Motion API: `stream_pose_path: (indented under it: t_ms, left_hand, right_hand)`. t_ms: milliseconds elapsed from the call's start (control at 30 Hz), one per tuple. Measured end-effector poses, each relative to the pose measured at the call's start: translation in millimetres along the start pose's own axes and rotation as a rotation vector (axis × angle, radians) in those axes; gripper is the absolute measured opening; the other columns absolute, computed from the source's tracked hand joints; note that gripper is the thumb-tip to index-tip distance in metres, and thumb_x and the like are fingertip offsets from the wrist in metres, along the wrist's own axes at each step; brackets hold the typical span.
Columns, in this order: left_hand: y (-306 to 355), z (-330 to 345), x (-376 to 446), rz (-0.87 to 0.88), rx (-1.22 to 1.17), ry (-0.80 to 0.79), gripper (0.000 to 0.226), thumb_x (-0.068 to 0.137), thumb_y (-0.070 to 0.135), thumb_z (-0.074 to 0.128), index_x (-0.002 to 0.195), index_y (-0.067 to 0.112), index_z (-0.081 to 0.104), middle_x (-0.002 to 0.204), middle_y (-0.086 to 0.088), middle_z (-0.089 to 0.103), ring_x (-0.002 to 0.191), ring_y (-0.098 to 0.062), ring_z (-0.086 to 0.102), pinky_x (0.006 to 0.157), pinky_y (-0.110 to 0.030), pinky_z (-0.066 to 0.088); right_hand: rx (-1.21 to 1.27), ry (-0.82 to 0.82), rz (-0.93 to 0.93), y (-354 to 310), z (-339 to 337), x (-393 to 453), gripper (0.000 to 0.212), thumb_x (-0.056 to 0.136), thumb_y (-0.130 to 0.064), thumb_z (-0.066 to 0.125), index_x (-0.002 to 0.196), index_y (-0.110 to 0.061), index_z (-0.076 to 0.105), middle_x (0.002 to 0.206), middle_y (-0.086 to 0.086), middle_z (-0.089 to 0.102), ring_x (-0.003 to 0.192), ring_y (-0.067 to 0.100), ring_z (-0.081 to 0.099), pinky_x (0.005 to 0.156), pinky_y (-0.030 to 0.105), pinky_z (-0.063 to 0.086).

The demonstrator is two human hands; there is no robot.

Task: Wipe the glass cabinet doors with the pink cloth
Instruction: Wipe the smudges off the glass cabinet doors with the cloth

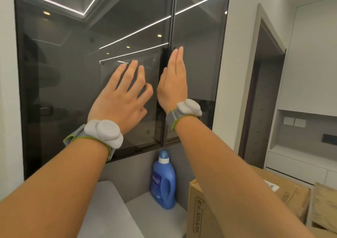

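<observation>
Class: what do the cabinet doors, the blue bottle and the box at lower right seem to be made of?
Cabinet doors: dark tinted glass, glossy; they mirror the ceiling lights.
Blue bottle: probably plastic, smooth with a slight sheen, moulded handle and white cap.
Box: brown corrugated cardboard, matt, printed lettering.

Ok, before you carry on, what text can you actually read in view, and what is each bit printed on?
"WAHIN": printed sideways, in a frame, on the front of the cardboard box.
Two characters above it in the same frame: too small to read.
Blue detergent bottle: the label has large white characters and fine print, too blurred to read.
White sticker on top of the box: too small to read.
Dark print on the box's right side: not legible.
</observation>
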State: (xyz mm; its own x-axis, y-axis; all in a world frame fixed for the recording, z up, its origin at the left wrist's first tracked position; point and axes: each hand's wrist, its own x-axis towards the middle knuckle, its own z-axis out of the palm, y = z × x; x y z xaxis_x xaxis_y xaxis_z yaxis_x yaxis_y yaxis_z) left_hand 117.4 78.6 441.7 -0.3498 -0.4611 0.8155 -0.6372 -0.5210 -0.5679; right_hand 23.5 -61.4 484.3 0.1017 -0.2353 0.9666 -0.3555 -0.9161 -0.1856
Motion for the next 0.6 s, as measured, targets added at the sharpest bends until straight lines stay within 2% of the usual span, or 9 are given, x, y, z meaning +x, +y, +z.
stream_pose_path:
  t_ms: [100, 200, 267, 433, 600]
  left_hand:
    - [1, -2, -1, 0.001, -0.009, 0.004, 0.045, 0.1, 0.029, 0.042, 0.138, 0.004, 0.046, 0.16, -0.032, 0.032, 0.153, -0.052, 0.023, 0.128, -0.061, 0.018]
    - [2, -1, 0, 0.006, 0.01, -0.015, 0.045, 0.101, 0.03, 0.04, 0.139, 0.005, 0.045, 0.161, -0.032, 0.032, 0.154, -0.051, 0.023, 0.128, -0.061, 0.018]
    - [2, -1, 0, 0.009, 0.002, -0.002, 0.045, 0.102, 0.029, 0.039, 0.139, 0.005, 0.043, 0.161, -0.032, 0.031, 0.154, -0.052, 0.022, 0.128, -0.061, 0.017]
    - [1, 2, -2, -0.007, -0.01, -0.003, 0.045, 0.102, 0.029, 0.039, 0.139, 0.005, 0.043, 0.161, -0.032, 0.03, 0.154, -0.052, 0.02, 0.129, -0.061, 0.014]
    - [1, 2, -1, -0.002, -0.024, 0.009, 0.044, 0.101, 0.028, 0.041, 0.137, 0.004, 0.045, 0.161, -0.033, 0.03, 0.154, -0.052, 0.02, 0.129, -0.061, 0.013]
  right_hand:
    - [0.134, 0.049, 0.141, 3, 7, -19, 0.062, 0.11, -0.024, 0.036, 0.163, -0.005, 0.009, 0.173, 0.014, 0.006, 0.161, 0.026, 0.01, 0.131, 0.038, 0.015]
    - [0.108, -0.025, 0.163, 11, 11, -36, 0.064, 0.111, -0.032, 0.031, 0.164, -0.009, 0.004, 0.174, 0.007, 0.008, 0.161, 0.022, 0.004, 0.132, 0.033, 0.008]
    - [0.031, -0.038, 0.129, 12, 11, -50, 0.065, 0.11, -0.034, 0.031, 0.163, -0.007, 0.004, 0.173, 0.008, 0.01, 0.161, 0.023, 0.007, 0.13, 0.03, 0.009]
    - [-0.145, -0.005, 0.171, 3, 18, -91, 0.071, 0.107, -0.043, 0.031, 0.164, -0.007, 0.007, 0.172, 0.008, 0.017, 0.151, 0.027, 0.031, 0.116, 0.04, 0.035]
    - [-0.191, -0.022, 0.175, 7, 20, -106, 0.071, 0.106, -0.046, 0.026, 0.163, -0.008, 0.01, 0.167, 0.008, 0.028, 0.14, 0.027, 0.039, 0.11, 0.04, 0.04]
